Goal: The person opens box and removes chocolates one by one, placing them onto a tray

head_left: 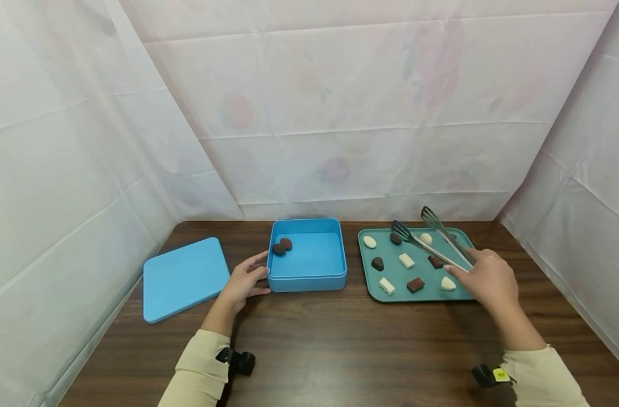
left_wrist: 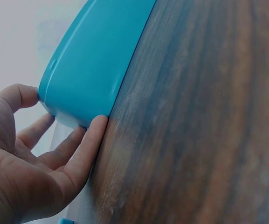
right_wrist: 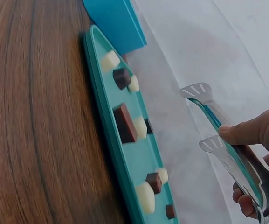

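My left hand (head_left: 244, 282) touches the left side of an open blue box (head_left: 306, 284), its fingertips spread along the wall in the left wrist view. Two dark brown chocolates (head_left: 280, 249) lie in the box's left part. In my right hand (head_left: 492, 280) is a pair of metal serving tongs (right_wrist: 232, 154), gripped between thumb and fingers. The slotted tong heads stand apart with nothing between them, above a green tray (head_left: 398, 292). White chocolates (head_left: 406, 260) and dark chocolates (head_left: 415, 285), several of each, are spread over the tray in loose rows.
A flat blue lid (head_left: 186, 280) lies at the left of the brown wooden table (head_left: 340, 350). Pale printed cloth (head_left: 309, 141) hangs behind the table and along both sides. The box stands between the lid and the tray.
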The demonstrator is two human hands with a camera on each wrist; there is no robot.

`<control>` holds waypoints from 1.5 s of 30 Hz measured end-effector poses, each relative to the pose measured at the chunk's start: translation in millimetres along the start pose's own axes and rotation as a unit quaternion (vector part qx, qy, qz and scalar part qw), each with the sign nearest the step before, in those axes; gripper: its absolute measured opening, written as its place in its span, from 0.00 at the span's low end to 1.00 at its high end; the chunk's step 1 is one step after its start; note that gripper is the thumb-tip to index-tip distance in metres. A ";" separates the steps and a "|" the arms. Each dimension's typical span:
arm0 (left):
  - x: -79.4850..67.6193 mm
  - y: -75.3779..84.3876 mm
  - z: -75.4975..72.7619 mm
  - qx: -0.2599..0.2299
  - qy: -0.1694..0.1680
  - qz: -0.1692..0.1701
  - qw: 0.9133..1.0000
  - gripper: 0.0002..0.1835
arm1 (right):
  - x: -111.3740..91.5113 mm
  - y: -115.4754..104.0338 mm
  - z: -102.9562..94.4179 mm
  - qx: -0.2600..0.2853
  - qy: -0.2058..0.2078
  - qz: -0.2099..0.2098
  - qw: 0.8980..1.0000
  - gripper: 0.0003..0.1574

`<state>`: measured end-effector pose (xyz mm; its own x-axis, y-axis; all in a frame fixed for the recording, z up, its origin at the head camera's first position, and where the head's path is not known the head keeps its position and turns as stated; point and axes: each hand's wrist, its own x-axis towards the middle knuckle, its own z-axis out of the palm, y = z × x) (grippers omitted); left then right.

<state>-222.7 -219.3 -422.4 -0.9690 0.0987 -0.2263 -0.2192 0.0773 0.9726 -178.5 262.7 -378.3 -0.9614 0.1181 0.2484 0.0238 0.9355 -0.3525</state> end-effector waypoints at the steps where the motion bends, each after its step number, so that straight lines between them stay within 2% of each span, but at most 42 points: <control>1: 0.3 0.0 0.1 0.000 0.000 -0.001 1.000 0.29 | -0.3 -2.4 0.2 0.002 0.002 -0.005 1.000 0.47; 12: 2.0 -0.2 0.6 0.006 -0.003 0.000 1.000 0.30 | -3.0 -26.3 1.6 0.014 -0.007 -0.047 0.999 0.44; 23: 24.1 -25.0 -5.7 0.002 0.012 0.011 1.000 0.29 | -2.6 -49.1 8.8 0.026 -0.009 -0.082 0.996 0.41; 45: 24.2 -25.4 -7.2 0.001 0.013 0.010 1.000 0.29 | 9.0 -103.1 25.8 -0.015 -0.035 -0.170 0.985 0.41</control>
<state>-241.4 -226.0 -452.2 -0.9757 0.0744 -0.2061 -0.2004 0.0776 0.9766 -196.7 158.8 -363.0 -0.9321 -0.2257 0.2834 -0.2951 0.9268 -0.2324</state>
